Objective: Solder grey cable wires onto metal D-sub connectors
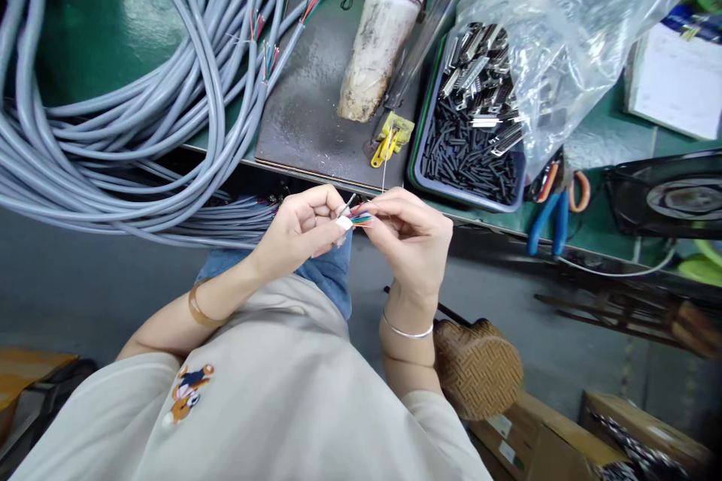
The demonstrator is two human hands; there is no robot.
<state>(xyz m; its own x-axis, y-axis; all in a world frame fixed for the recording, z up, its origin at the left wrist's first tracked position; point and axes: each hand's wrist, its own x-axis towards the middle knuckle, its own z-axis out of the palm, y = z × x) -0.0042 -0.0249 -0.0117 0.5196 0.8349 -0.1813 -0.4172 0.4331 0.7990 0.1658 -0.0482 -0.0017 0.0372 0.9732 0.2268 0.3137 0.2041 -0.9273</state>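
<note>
Just in front of the bench edge, my left hand (301,229) is closed around a cable end. A small white piece shows at its fingertips. Thin coloured wires (359,219), with red, green, blue and orange among them, fan out toward my right hand (411,233), whose thumb and fingers pinch around them. One thin pale strand (384,173) rises above the right fingers. Behind the hands lies a dark board (316,101), with a yellow piece (392,139) near its front edge.
Grey cables (186,90) with stripped ends are heaped at left. A blue bin (416,165) holds black sleeves and metal connectors, partly under a plastic bag (564,37). Blue-handled pliers (550,222) are right of it. A white-wrapped tube (377,37) points down over the board. A woven-top stool (479,368) stands below.
</note>
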